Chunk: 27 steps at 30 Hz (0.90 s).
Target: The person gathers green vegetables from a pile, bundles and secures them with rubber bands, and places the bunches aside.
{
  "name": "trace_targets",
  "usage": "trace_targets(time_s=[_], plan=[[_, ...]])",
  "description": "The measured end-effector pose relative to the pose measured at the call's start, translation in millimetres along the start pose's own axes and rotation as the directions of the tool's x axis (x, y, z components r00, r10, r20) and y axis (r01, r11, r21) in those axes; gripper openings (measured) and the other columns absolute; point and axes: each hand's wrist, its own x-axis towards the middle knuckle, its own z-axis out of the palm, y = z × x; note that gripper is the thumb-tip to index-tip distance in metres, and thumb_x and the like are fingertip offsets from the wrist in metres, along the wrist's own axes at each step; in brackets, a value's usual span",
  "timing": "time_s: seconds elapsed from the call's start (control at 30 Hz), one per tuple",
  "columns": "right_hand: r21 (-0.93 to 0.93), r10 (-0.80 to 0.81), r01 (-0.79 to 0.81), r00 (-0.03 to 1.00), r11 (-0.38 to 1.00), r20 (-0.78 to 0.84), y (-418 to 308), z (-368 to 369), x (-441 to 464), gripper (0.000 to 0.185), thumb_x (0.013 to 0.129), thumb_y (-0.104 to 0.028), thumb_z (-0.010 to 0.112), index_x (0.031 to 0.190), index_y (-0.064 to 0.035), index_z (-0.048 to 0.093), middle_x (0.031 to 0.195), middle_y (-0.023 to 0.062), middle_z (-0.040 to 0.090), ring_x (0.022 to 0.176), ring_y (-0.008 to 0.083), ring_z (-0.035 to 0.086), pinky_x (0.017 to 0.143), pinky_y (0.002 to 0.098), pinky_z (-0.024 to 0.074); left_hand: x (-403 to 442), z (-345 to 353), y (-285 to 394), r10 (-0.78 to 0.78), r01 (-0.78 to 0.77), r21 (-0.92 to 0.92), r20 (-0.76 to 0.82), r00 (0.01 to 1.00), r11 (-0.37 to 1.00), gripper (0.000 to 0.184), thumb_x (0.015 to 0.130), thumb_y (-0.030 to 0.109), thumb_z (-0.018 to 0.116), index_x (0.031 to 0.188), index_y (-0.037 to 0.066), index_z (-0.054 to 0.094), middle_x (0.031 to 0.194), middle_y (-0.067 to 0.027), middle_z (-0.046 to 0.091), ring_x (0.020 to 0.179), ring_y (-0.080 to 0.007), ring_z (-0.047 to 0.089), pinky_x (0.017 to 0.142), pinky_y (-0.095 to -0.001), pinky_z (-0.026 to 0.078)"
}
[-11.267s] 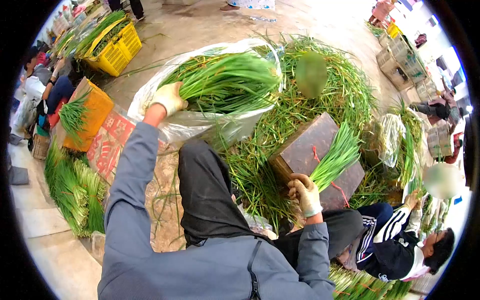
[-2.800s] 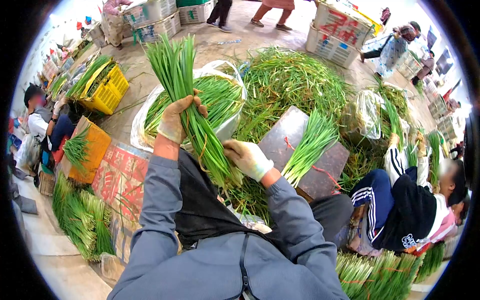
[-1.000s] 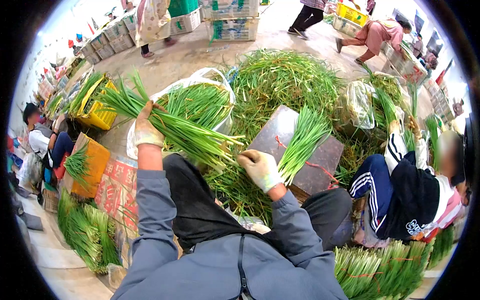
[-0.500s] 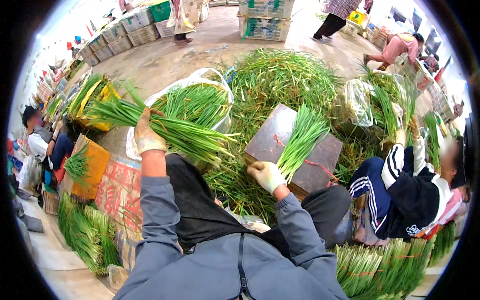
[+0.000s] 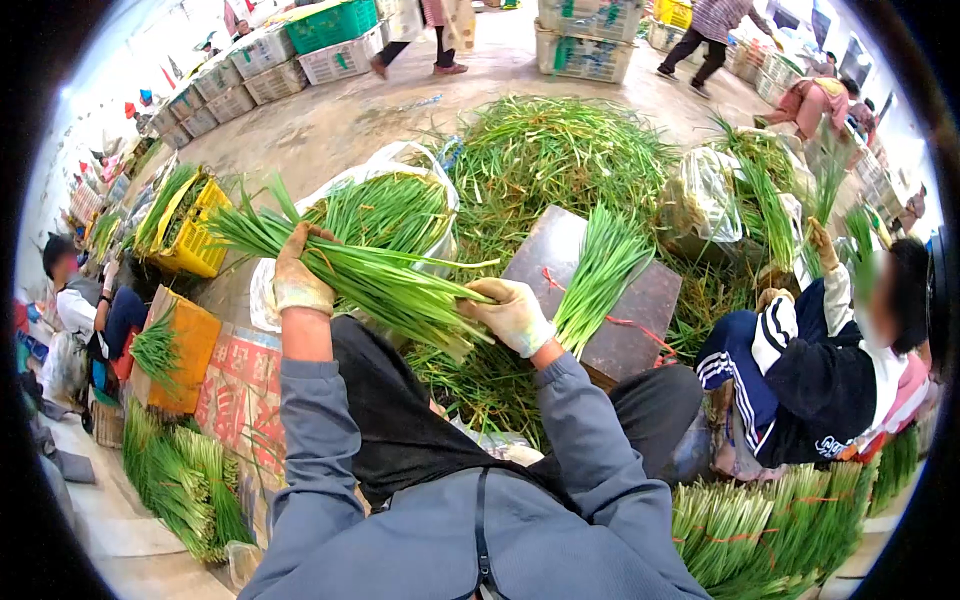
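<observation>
My left hand [image 5: 303, 272], in a pale, soiled glove, is wrapped around a loose bunch of green chives [image 5: 385, 285]. The leafy tips fan out to the left and the pale stem ends point right. At those stem ends is my gloved right hand [image 5: 510, 317], its fingers closed on some of the stems. Just right of it, a second chive bunch [image 5: 602, 280] lies on a dark metal-topped board [image 5: 535, 255]. Red ties [image 5: 640, 330] show on the board beside that bunch.
A white sack [image 5: 440, 170] full of chives stands ahead on the left. A large chive heap [image 5: 565, 150] lies beyond the board. To my right sits a co-worker [image 5: 815, 370]; tied bundles [image 5: 770, 525] stand near my right side. Crates [image 5: 585, 50] are stacked farther back.
My right hand has moved left and up from beside the board to the stem ends of the held bunch. Behind, people have walked along, and the co-worker on the right has shifted.
</observation>
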Motion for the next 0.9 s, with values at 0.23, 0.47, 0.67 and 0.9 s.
trace_targets(time_s=[0.23, 0.47, 0.67, 0.9], plan=[[-0.075, 0.276, -0.292, 0.945, 0.954, -0.175, 18, -22, -31, 0.019, 0.090, -0.021, 0.070, 0.101, -0.0061, 0.075, 0.093, 0.0080, 0.074, 0.081, 0.0144, 0.069, 0.077, 0.0279, 0.0546, 13, -24, 13, -0.012, 0.011, 0.040, 0.020, 1.000, 0.999, 0.021, 0.096, 0.025, 0.064, 0.094, 0.005, 0.061, 0.083, -0.0117, 0.064, 0.073, -0.0282, 0.061, 0.069, -0.0436, 0.053], [-0.185, 0.199, -0.201, 0.979, 0.962, -0.033, -34, -9, -1, 0.029, 0.091, -0.022, 0.068, 0.110, -0.0003, 0.071, 0.095, 0.0085, 0.074, 0.085, 0.0098, 0.066, 0.081, 0.0267, 0.0523, 3, -8, 1, -0.055, 0.055, 0.039, 0.012, 0.998, 0.998, 0.019, 0.094, 0.023, 0.068, 0.093, 0.005, 0.062, 0.084, -0.0111, 0.065, 0.074, -0.0281, 0.062, 0.068, -0.0450, 0.054], [-0.033, 0.351, -0.350, 0.930, 0.936, 0.108, -32, -6, 0, 0.022, 0.091, -0.017, 0.068, 0.104, -0.0001, 0.072, 0.084, 0.0049, 0.072, 0.076, 0.0093, 0.064, 0.074, 0.0281, 0.0527, -1, -1, -8, -0.085, 0.085, 0.017, 0.049, 0.995, 0.996, 0.018, 0.094, 0.020, 0.068, 0.096, 0.002, 0.064, 0.080, -0.0117, 0.066, 0.069, -0.0271, 0.064, 0.066, -0.0441, 0.055], [-0.302, 0.213, -0.192, 0.976, 0.934, 0.038, -21, -19, -12, 0.022, 0.095, -0.021, 0.064, 0.102, -0.0012, 0.069, 0.088, 0.0090, 0.072, 0.074, 0.0175, 0.065, 0.072, 0.0302, 0.0522, -9, 4, -9, -0.086, 0.082, 0.071, 0.062, 0.994, 0.994, 0.018, 0.092, 0.019, 0.071, 0.093, 0.002, 0.065, 0.079, -0.0118, 0.067, 0.069, -0.0255, 0.065, 0.064, -0.0416, 0.056]])
